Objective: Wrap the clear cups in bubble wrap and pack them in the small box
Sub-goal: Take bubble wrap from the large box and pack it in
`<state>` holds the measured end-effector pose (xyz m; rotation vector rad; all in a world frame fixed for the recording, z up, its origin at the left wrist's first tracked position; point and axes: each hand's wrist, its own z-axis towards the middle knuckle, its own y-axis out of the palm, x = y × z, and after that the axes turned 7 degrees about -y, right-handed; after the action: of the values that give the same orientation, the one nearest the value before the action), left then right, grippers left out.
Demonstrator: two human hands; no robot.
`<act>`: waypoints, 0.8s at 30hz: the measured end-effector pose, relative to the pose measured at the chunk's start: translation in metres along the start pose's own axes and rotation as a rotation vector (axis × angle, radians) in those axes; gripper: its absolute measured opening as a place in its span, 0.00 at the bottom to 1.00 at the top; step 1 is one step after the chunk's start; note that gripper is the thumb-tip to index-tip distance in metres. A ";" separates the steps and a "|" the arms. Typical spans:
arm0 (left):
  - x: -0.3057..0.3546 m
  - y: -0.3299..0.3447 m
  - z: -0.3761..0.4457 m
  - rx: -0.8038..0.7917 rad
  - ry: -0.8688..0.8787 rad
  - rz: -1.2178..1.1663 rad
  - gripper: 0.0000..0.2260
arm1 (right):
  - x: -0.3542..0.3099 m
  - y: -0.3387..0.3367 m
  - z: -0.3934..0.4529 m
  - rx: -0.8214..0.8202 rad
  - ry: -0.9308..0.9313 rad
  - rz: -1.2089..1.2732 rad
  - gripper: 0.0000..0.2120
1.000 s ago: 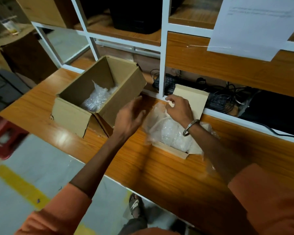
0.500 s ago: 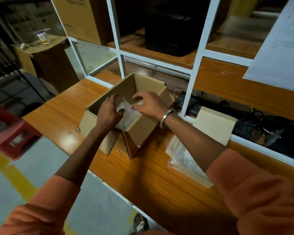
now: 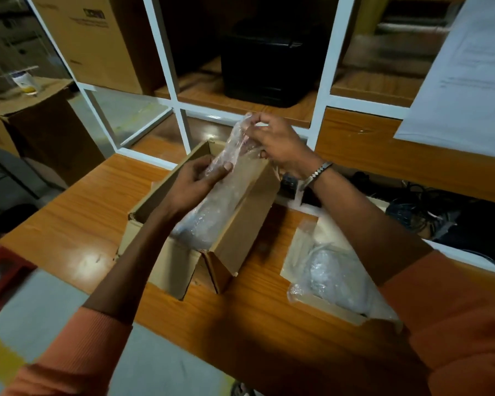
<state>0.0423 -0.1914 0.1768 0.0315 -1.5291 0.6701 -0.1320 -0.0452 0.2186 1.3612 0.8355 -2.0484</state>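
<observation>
An open small cardboard box [image 3: 240, 224] stands on the wooden table [image 3: 77, 218]. A long bundle of bubble wrap [image 3: 212, 207] sticks up out of it, its lower end inside the box. My left hand [image 3: 195, 184] grips the bundle at its middle, thumb across the front. My right hand [image 3: 275, 141] pinches the wrap's top end above the box. No bare cup shows through the wrap. More bubble wrap [image 3: 329, 275] lies on a flat cardboard piece [image 3: 295, 252] to the right, partly under my right forearm.
A white-framed shelf unit [image 3: 180, 121] rises behind the table, holding a black device [image 3: 269, 61] and a large carton [image 3: 95, 38]. Cables [image 3: 412, 207] lie at the back right. A paper sheet [image 3: 469, 75] hangs top right. A red stool [image 3: 0, 275] stands on the floor at left.
Both hands went from the flat cardboard piece on the right to the box, reached inside, and now hold the bubble-wrap bundle raised partly out of the box. The view shifted left.
</observation>
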 end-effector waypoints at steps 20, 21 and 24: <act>0.116 0.217 -0.006 -0.362 -0.037 -0.214 0.26 | -0.025 -0.254 -0.177 0.688 0.031 0.463 0.02; 0.117 0.224 -0.009 -0.384 -0.093 -0.280 0.28 | -0.024 -0.264 -0.189 0.709 0.076 0.474 0.01; 0.116 0.241 -0.013 -0.473 -0.116 -0.346 0.12 | -0.008 -0.288 -0.233 0.735 0.265 0.542 0.07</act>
<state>-0.0577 0.0563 0.1897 -0.0233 -1.7081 0.0249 -0.1972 0.3199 0.2145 1.9970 -0.2515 -1.7998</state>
